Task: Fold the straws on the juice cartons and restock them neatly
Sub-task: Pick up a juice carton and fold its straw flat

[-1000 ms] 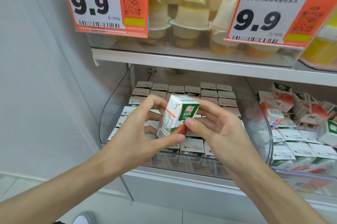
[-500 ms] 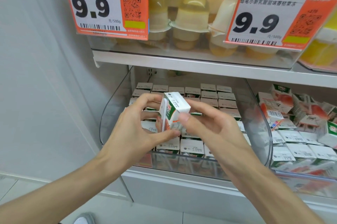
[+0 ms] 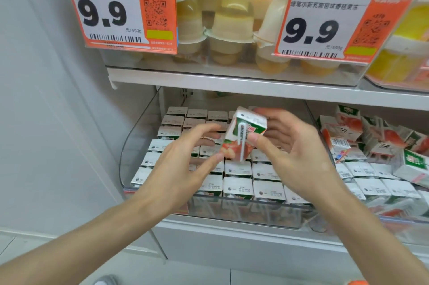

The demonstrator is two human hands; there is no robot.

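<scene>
Over the left end of the lower shelf (image 3: 232,226), my left hand (image 3: 185,168) hovers above the clear bin (image 3: 130,145) of neatly packed cartons (image 3: 236,188), its fingers (image 3: 204,129) spread apart and its thumb tip just at the lower edge of the juice carton (image 3: 246,131). My right hand (image 3: 292,152) has that carton tilted above the bin's middle, fingers clamped around it, the white straw (image 3: 242,143) flat against the face towards me. Toward the shelf's right end, loose cartons (image 3: 362,136) lie jumbled in a heap.
</scene>
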